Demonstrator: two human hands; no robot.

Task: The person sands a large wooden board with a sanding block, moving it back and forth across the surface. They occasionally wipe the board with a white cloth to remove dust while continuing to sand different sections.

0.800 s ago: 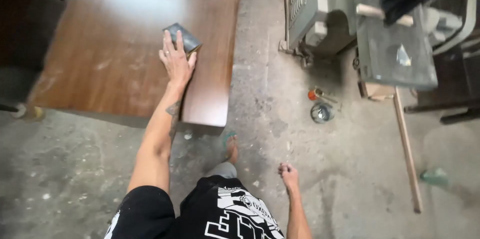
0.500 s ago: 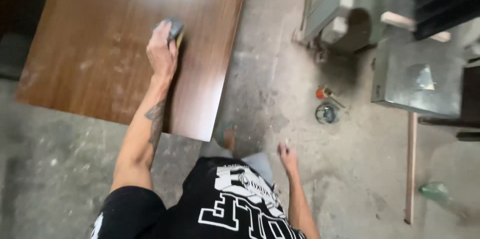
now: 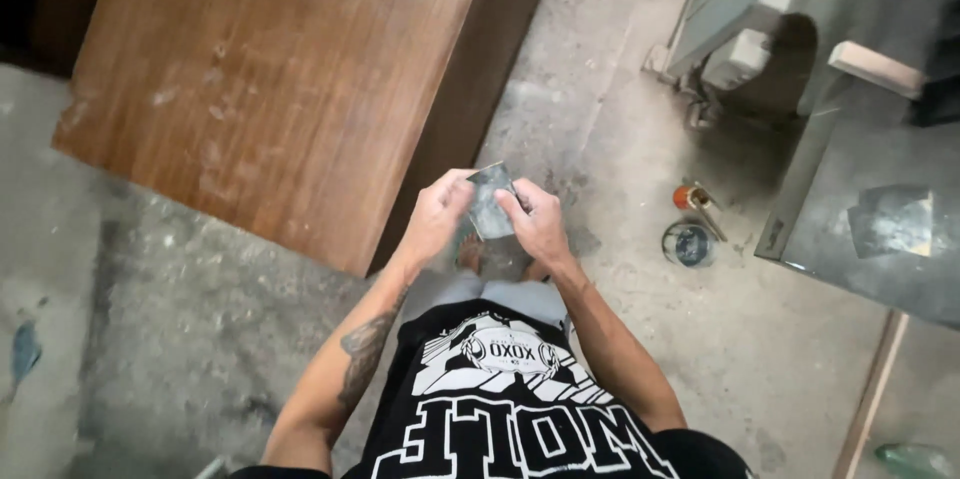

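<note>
Hands together at waist height, over grey concrete floor (image 3: 150, 339). Left hand (image 3: 435, 219) and right hand (image 3: 538, 222) both pinch small grey sanding sheet (image 3: 490, 201) by opposite edges, face tilted up toward eyes, likely for inspection. Glossy brown wooden worktop (image 3: 270, 69) lies apart, upper left, dusty patches showing.

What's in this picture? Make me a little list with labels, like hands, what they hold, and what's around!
Left hand: grips the left edge of the grey sheet
Right hand: grips its right edge
Sheet: small, grey, held off the board
Board: big, brown, shiny wood with pale dusty marks
Floor: dusty grey concrete
Nearby: small round tin, grey machine
</note>
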